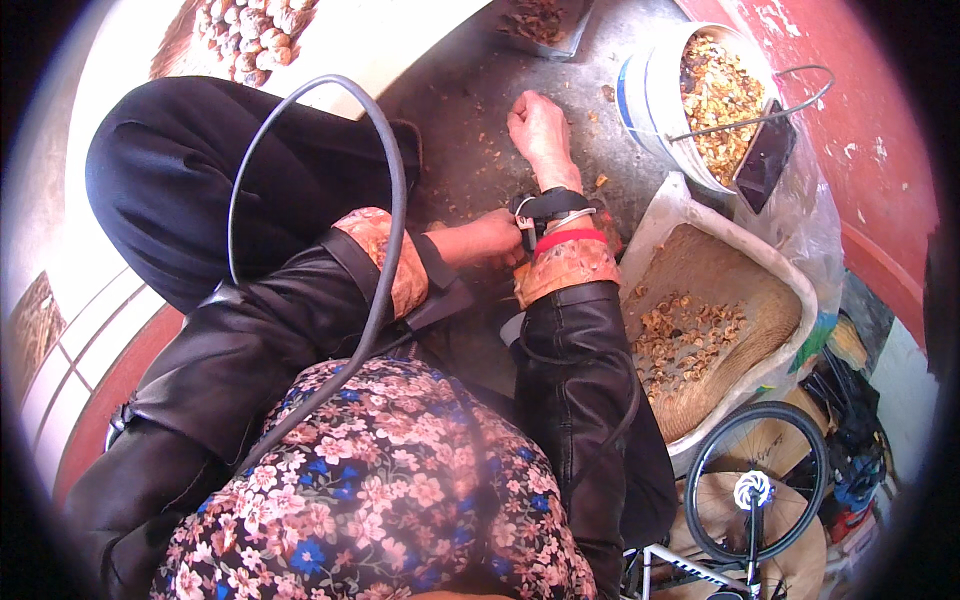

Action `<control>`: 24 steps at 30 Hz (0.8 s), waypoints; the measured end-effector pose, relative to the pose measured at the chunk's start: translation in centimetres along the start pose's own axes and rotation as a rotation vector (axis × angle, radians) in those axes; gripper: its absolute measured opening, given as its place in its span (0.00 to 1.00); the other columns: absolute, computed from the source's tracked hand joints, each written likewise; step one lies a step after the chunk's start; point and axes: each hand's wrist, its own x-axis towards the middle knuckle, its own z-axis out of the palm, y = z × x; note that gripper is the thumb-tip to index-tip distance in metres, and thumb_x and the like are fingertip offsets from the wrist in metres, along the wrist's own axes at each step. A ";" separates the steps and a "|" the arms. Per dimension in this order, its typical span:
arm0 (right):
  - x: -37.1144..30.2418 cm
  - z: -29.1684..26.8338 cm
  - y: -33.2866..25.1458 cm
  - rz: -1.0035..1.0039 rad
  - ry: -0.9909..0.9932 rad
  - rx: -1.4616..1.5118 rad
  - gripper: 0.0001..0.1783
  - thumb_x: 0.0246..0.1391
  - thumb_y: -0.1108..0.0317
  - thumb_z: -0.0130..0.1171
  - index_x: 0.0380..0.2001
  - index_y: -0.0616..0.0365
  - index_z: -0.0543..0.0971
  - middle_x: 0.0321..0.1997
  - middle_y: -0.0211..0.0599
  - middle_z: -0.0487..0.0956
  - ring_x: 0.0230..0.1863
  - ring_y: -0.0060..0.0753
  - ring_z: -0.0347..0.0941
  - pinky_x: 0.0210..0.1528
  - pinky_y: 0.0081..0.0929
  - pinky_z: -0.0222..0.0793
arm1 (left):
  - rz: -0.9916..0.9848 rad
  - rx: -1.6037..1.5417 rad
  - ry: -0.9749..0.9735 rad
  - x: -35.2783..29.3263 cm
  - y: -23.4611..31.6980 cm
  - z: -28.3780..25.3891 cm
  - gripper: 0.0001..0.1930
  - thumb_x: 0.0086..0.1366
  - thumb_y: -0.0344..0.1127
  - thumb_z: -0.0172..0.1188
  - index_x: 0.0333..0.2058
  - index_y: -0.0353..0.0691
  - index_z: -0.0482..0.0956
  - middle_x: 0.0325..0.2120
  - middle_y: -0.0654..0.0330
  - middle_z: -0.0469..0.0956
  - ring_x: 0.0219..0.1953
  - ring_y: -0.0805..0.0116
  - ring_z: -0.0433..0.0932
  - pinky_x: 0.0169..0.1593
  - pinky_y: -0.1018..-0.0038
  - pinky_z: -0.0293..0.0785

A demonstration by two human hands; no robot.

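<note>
My left hand [485, 238] reaches across to my right wrist. Its fingers are bent against the black wrist strap [555, 204], which has a small dark device on it; part of the fingers is hidden behind my right cuff. My right hand [540, 128] is stretched forward above the grey floor, fingers curled in, with nothing visible in them. A red band [570, 240] circles the right sleeve's patterned orange cuff just below the strap. To the right lies a worn, pale tray [690, 265] with brown walnut pieces [685, 335] in it.
A white bucket [650, 95] of walnut kernels stands at the far right, a dark flat phone-like thing [765, 158] against its rim. Whole walnuts [255, 40] lie far left. A grey cable [398, 200] loops over my left arm. A bicycle wheel [690, 490] is at the lower right.
</note>
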 end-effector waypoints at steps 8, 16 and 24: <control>-0.5 0.8 0.7 -0.086 0.132 -0.053 0.05 0.42 0.70 0.57 0.25 0.56 0.74 0.27 0.43 0.76 0.32 0.47 0.74 0.36 0.36 0.69 | 0.018 0.080 -0.072 -0.3 0.2 -0.2 0.08 0.55 0.31 0.47 0.28 0.39 0.75 0.16 0.62 0.72 0.17 0.72 0.71 0.15 0.75 0.60; -3.6 -4.9 1.9 0.049 0.272 0.747 0.05 0.46 0.76 0.58 0.27 0.60 0.73 0.23 0.33 0.75 0.21 0.21 0.72 0.21 0.17 0.68 | 0.182 0.034 -0.172 -2.2 2.0 0.4 0.08 0.55 0.33 0.49 0.30 0.37 0.74 0.22 0.61 0.73 0.22 0.72 0.72 0.24 0.74 0.67; -8.5 -18.5 0.9 -0.054 0.949 0.802 0.08 0.45 0.80 0.56 0.31 0.62 0.71 0.25 0.35 0.73 0.21 0.21 0.69 0.23 0.18 0.68 | 0.151 0.065 -0.182 -0.2 1.3 0.7 0.11 0.58 0.39 0.51 0.34 0.38 0.72 0.27 0.62 0.74 0.28 0.72 0.74 0.29 0.78 0.69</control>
